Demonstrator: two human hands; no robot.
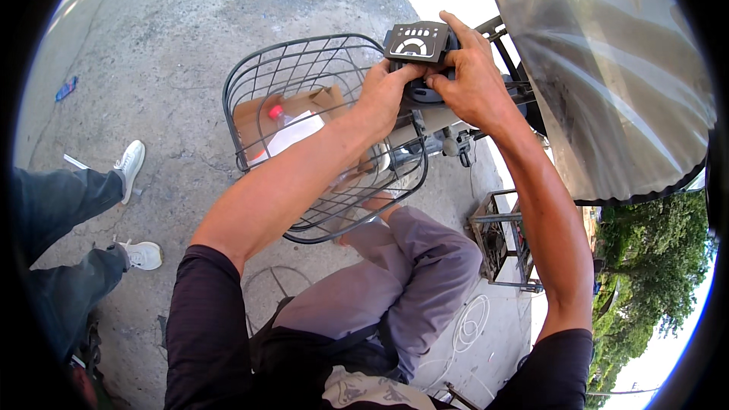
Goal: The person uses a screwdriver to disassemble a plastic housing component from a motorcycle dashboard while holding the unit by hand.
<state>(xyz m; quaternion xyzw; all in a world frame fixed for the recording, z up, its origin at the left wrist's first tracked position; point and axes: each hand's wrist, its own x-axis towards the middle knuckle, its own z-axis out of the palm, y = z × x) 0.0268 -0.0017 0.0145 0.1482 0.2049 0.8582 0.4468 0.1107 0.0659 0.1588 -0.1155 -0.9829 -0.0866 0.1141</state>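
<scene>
A dark dashboard display panel (417, 42) with a white curved gauge and a row of small symbols sits tilted above a black rounded housing (422, 94). My left hand (382, 97) is closed at the panel's lower left edge, fingertips pressed in just under it. From the right, my right hand (472, 76) grips the panel's side; its index finger points up past the edge while the thumb reaches in below. Both hands' fingertips meet in the gap between panel and housing, and what they touch inside is hidden.
Beside my left forearm is a black wire basket (250, 57) holding a cardboard box (247, 118) and a red-capped bottle (279, 114). A clear plastic sheet (600, 68) hangs at right. A person in white shoes (132, 167) stands at left. A metal frame (497, 235) and coiled white hose (471, 326) lie lower right.
</scene>
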